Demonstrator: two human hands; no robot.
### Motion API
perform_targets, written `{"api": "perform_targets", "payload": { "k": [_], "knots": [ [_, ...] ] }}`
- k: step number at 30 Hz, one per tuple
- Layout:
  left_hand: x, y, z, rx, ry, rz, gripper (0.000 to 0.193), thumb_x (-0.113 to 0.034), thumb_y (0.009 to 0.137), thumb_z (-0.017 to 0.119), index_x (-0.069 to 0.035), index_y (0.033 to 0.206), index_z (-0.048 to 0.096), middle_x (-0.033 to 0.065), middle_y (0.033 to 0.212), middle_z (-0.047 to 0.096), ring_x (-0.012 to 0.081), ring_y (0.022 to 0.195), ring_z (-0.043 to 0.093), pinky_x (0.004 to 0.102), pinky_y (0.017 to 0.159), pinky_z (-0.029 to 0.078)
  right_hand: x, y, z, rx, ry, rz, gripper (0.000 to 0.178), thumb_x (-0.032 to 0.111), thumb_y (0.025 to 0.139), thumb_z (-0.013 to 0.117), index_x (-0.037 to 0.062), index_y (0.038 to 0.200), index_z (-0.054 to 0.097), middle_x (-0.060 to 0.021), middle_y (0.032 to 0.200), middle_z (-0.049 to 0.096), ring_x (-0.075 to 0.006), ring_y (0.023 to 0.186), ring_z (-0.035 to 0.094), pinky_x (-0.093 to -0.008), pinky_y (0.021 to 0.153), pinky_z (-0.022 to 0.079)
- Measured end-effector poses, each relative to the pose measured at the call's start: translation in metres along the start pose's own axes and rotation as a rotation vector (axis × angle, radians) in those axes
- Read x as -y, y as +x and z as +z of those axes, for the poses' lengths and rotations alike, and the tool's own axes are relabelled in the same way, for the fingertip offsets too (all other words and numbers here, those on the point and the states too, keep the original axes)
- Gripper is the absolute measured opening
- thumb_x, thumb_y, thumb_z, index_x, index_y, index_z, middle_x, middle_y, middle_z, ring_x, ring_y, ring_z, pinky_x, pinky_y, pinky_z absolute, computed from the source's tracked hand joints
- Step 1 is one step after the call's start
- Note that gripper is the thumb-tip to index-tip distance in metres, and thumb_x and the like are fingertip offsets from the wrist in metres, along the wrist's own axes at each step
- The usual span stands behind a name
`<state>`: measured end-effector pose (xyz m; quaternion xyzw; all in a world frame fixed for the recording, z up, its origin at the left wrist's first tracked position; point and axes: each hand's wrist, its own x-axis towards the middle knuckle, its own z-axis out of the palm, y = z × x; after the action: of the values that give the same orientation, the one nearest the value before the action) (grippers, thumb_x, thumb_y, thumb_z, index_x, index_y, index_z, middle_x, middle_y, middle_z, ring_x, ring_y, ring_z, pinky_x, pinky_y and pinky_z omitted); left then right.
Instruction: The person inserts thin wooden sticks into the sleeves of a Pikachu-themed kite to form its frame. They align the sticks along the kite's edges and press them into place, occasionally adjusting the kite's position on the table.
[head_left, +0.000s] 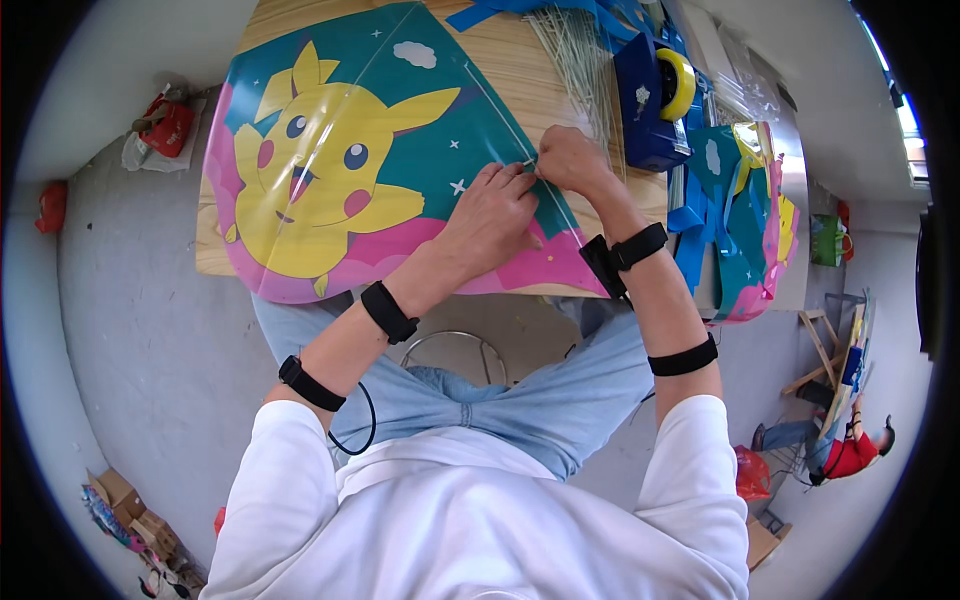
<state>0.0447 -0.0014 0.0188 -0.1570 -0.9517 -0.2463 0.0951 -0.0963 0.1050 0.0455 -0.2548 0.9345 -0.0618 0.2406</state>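
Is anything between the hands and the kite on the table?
Nothing visible. The left hand lies flat on the kite, and the right hand pinches at a thin rod on its surface. The tape dispenser stands off to the right.

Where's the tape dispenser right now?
In the head view, the blue tape dispenser with its yellow roll stands on the wooden table, up and to the right of the right hand, beside the thin white rods.

Kite-making workshop: wooden tabletop (520, 60) carries a printed kite sail (350, 150), thin rods (580, 60), tape dispenser (655, 100), and stacked finished kites (740, 220).
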Motion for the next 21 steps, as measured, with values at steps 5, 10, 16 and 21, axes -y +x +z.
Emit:
{"api": "perform_targets", "payload": {
  "k": [5, 10, 16, 21],
  "knots": [
    [0.002, 0.003, 0.005, 0.04, 0.024, -0.002, 0.053, -0.031, 0.065, 0.081, 0.003, 0.102, 0.065, 0.0169, 0.125, 0.057, 0.0316, 0.126, 0.047, 0.0488, 0.11, 0.032, -0.003, 0.006, 0.005, 0.02, -0.035, 0.017, 0.029, 0.017, 0.076, 0.058, 0.0008, 0.097, 0.07, -0.0239, 0.105, 0.067, -0.0397, 0.101, 0.064, -0.0446, 0.085, 0.052],
    [0.002, 0.003, 0.002, 0.076, 0.027, -0.019, 0.059, -0.034, 0.062, 0.082, 0.001, 0.106, 0.065, 0.0144, 0.125, 0.058, 0.0279, 0.125, 0.048, 0.0502, 0.111, 0.031, -0.019, 0.01, 0.003, 0.06, 0.144, 0.039, 0.023, 0.018, 0.072, 0.069, -0.0009, 0.086, 0.07, -0.0207, 0.082, 0.069, -0.0316, 0.076, 0.069, -0.04, 0.066, 0.054],
    [-0.001, 0.004, -0.002, 0.141, 0.055, -0.042, 0.059, -0.035, 0.061, 0.082, 0.0, 0.105, 0.066, 0.0133, 0.126, 0.058, 0.027, 0.125, 0.049, 0.0505, 0.112, 0.028, -0.034, -0.005, -0.001, -0.001, 0.709, 0.202, 0.014, 0.009, 0.073, 0.073, -0.0038, 0.075, 0.069, -0.0089, 0.061, 0.062, -0.012, 0.045, 0.052, -0.0287, 0.042, 0.04],
    [0.0, 0.002, 0.001, 0.095, 0.051, -0.045, 0.056, -0.034, 0.06, 0.083, -0.001, 0.102, 0.065, 0.0124, 0.125, 0.058, 0.0271, 0.124, 0.049, 0.0513, 0.113, 0.027, -0.041, -0.022, -0.005, -0.5, 0.671, -0.001, 0.016, 0.012, 0.072, 0.074, -0.002, 0.079, 0.07, -0.0135, 0.068, 0.067, -0.0207, 0.06, 0.065, -0.0335, 0.057, 0.051]
  ]
}}
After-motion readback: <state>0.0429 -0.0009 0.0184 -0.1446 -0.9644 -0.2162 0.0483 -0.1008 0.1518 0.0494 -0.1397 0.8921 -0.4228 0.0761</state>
